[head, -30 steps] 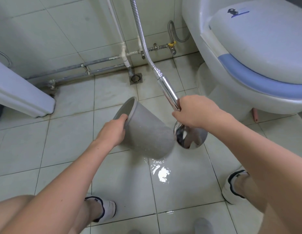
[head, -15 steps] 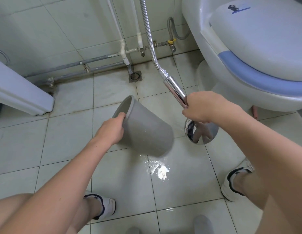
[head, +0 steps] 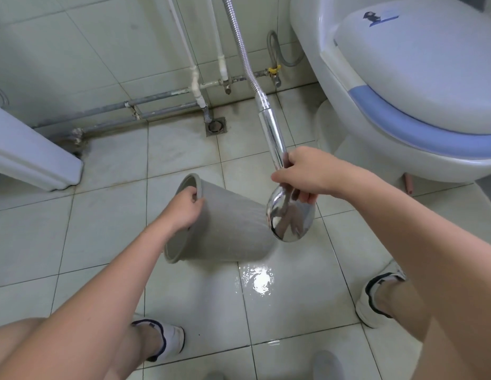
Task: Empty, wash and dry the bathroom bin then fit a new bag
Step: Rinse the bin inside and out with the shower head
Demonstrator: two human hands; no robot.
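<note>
Gripping bin (head: pixel 228 229) rim, left hand (head: pixel 181 212); right hand (head: pixel 307 174) fingers closed round shower head (head: pixel 289 215) handle

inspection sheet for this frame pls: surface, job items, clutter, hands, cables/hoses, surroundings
Surface: tiled floor, with a puddle below the bin's base.
Job's things: grey bin held tilted on its side, mouth to the left; chrome shower head beside its base. No bag seen.
Clutter: nothing seen.
Hands: left hand grips the bin's rim; right hand grips the shower handle.
Cables: metal shower hose runs up the wall.
Surroundings: toilet at right, floor drain, wall pipes.
</note>
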